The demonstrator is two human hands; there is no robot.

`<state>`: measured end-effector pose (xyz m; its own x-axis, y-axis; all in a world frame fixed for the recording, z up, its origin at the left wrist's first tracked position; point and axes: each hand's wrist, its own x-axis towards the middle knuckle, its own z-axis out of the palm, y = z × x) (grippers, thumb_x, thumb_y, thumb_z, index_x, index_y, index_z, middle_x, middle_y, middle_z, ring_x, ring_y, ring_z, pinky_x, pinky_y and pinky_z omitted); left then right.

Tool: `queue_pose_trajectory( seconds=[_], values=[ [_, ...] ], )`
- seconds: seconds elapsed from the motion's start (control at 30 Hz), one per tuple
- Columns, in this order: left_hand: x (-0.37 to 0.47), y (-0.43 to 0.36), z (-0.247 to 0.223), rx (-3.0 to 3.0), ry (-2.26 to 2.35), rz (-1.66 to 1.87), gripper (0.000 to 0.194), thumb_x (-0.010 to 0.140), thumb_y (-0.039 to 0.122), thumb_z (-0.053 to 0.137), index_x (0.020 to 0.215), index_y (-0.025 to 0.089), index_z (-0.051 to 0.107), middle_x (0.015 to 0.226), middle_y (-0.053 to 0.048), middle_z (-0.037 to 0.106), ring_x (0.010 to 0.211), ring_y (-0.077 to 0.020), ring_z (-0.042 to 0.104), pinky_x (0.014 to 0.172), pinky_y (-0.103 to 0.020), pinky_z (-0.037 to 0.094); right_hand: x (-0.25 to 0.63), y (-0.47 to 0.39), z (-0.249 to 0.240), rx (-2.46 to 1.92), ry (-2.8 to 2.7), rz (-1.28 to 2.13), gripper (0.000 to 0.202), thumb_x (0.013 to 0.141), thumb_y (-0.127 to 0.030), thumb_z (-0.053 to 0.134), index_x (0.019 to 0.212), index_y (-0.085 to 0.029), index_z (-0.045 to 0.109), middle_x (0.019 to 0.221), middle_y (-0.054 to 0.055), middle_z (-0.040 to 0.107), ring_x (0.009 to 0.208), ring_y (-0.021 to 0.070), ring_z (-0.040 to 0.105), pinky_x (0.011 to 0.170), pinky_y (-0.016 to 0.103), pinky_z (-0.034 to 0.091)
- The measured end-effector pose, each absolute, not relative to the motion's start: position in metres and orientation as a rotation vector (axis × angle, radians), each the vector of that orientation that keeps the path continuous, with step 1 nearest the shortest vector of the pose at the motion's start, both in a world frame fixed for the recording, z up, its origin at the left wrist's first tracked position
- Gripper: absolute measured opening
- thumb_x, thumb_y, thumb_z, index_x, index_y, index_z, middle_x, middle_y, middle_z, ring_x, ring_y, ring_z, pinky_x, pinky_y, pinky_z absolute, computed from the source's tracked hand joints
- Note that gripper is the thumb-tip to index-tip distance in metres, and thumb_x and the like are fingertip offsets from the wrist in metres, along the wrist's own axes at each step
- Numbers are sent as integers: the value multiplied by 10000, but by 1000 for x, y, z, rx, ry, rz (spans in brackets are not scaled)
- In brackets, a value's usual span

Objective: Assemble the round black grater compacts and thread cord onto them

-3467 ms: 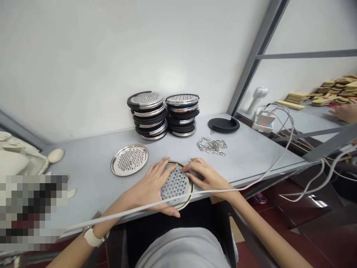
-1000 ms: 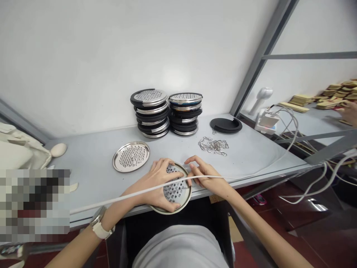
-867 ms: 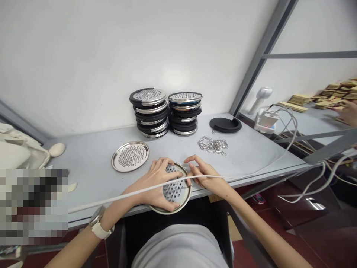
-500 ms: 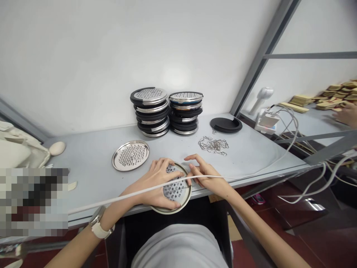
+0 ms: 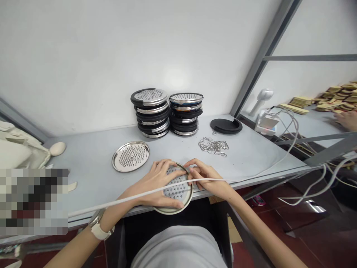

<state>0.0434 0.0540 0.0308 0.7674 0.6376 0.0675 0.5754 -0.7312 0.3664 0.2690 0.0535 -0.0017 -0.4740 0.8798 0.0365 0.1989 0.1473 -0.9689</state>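
Note:
A round metal grater plate lies at the table's front edge, its near side jutting over. My left hand spans it from the left, fingers over the far rim and thumb on the near part of the face. At the right rim, my right hand has thumb and forefinger pinched against the edge; whether a small piece sits between them I cannot tell. A second grater plate rests flat to the left. Beyond my right hand is a pile of small wire hooks, with a black round holder behind it.
Two stacks of graters in black holders, a left stack and a right stack, stand against the wall. A white cable crosses over my hands. On the right bench are a handheld scanner, wooden pieces and another person's hand.
The grater plate has shifted slightly right with my left hand. My right hand's fingers have closed in on its rim.

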Motion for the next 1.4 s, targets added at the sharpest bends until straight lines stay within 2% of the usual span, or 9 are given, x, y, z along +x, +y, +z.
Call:
queue_pose_trajectory(
  seconds=[0.07, 0.23, 0.4, 0.57, 0.73, 1.0, 1.13, 1.3, 1.4],
  values=[
    [42, 54, 33, 2636, 956, 284, 674, 778, 606, 587, 1353, 306, 404, 1300, -95, 419, 1219, -315, 349, 1022, -488, 274, 270, 53, -2, -1040, -1803, 1330, 345, 917, -524, 427, 1061, -217, 489, 641, -33, 540, 478, 84, 416, 463, 201, 343],
    [25, 55, 44, 2592, 1189, 531, 280, 975, 302, 348, 1193, 251, 515, 1161, -47, 550, 1095, -205, 478, 989, -393, 307, 271, 53, -5, -1074, -1888, 1171, 267, 922, -440, 461, 992, -202, 561, 691, -11, 540, 555, 98, 455, 492, 210, 355],
    [-15, 59, 46, 2498, 1483, 690, 306, 969, 353, 372, 761, 197, 533, 769, -5, 588, 755, -169, 522, 778, -317, 389, 264, 52, -8, -1117, -2001, 812, 144, 918, -298, 477, 940, -199, 579, 851, 45, 557, 752, 159, 532, 679, 280, 444],
    [-53, 64, 37, 2577, 1742, 639, 261, 977, 342, 306, 981, 201, 526, 987, -57, 574, 904, -213, 537, 836, -346, 388, 252, 45, -11, -1162, -2019, 583, 137, 943, -229, 402, 987, -201, 529, 947, 85, 524, 885, 204, 527, 819, 355, 450],
    [-76, 62, 32, 2502, 1801, 562, 317, 923, 474, 427, 1084, 218, 522, 1098, -58, 547, 1022, -236, 516, 885, -365, 391, 251, 37, -7, -1063, -2109, 633, 144, 955, -253, 411, 1066, -208, 491, 1012, 84, 522, 915, 191, 545, 851, 330, 453],
    [-82, 58, 28, 2605, 1612, 481, 300, 905, 461, 487, 1117, 269, 578, 1169, -39, 548, 1088, -226, 498, 941, -354, 371, 264, 38, -2, -992, -2209, 763, 398, 841, -408, 634, 1173, -230, 503, 1098, 70, 505, 963, 184, 531, 870, 292, 450],
    [-83, 58, 24, 2622, 1509, 496, 312, 873, 460, 545, 1109, 258, 583, 1140, -41, 557, 1055, -216, 519, 921, -333, 394, 263, 42, -8, -1001, -2156, 779, 311, 858, -385, 618, 1107, -221, 531, 1029, 50, 530, 894, 166, 541, 829, 274, 457],
    [-85, 61, 21, 2633, 1416, 459, 230, 951, 360, 419, 1002, 243, 610, 1025, -34, 586, 954, -182, 548, 857, -299, 412, 258, 45, -17, -1016, -2084, 748, 132, 922, -281, 531, 1031, -208, 541, 971, 42, 539, 807, 141, 549, 757, 253, 460],
    [-84, 62, 21, 2654, 1518, 531, 229, 952, 343, 396, 997, 222, 585, 998, -52, 581, 936, -202, 539, 847, -333, 405, 258, 44, -14, -1035, -2091, 762, 174, 906, -306, 559, 1050, -212, 531, 978, 42, 532, 800, 143, 549, 753, 258, 464]
  ],
)
